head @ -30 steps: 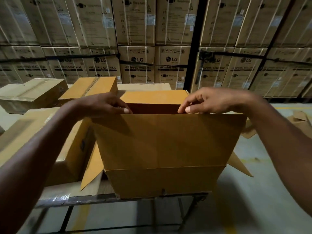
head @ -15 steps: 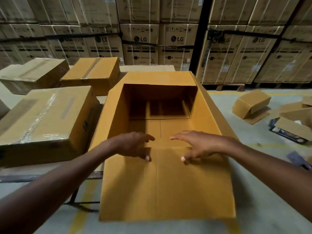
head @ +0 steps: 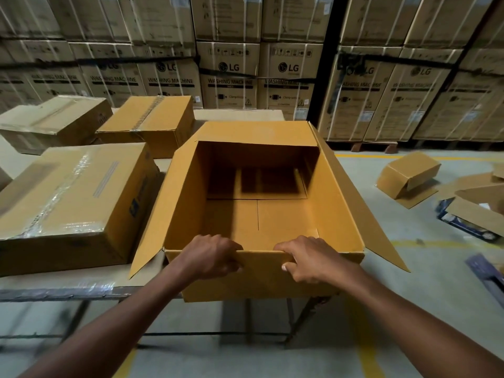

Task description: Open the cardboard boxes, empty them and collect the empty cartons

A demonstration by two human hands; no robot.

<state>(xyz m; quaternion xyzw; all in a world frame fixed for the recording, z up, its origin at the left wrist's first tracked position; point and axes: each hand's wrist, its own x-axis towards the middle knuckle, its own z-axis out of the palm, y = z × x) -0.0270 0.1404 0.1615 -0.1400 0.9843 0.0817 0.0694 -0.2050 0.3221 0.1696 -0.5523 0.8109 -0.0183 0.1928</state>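
Centre of frame: open cardboard box (head: 256,214) on the table (head: 81,289), its near end overhanging the table edge, all four top flaps folded outward, interior empty, with only the bottom flaps and their centre seam visible inside. Lower centre: left hand (head: 211,255) and right hand (head: 308,259) side by side on the near wall of the box, each grip closed over the top rim, fingers curled inside, thumbs against the outer face. Left of frame, on the same table: large sealed carton (head: 71,203) with clear tape across its top, just beside the open box and touched by its left flap. Upper left: two further taped cartons, one brown (head: 148,121) behind the open box, one paler (head: 51,121) at the far left edge. Contents of the three sealed cartons hidden. Right of frame, on the floor (head: 409,282): small empty carton (head: 407,174) lying on its side with its mouth open, and beyond it loose flattened cardboard (head: 474,203) over a dark blue item, too unclear to tell. Background, across the top: wall of stacked washing-machine cartons (head: 289,75), strapped and printed "LG".
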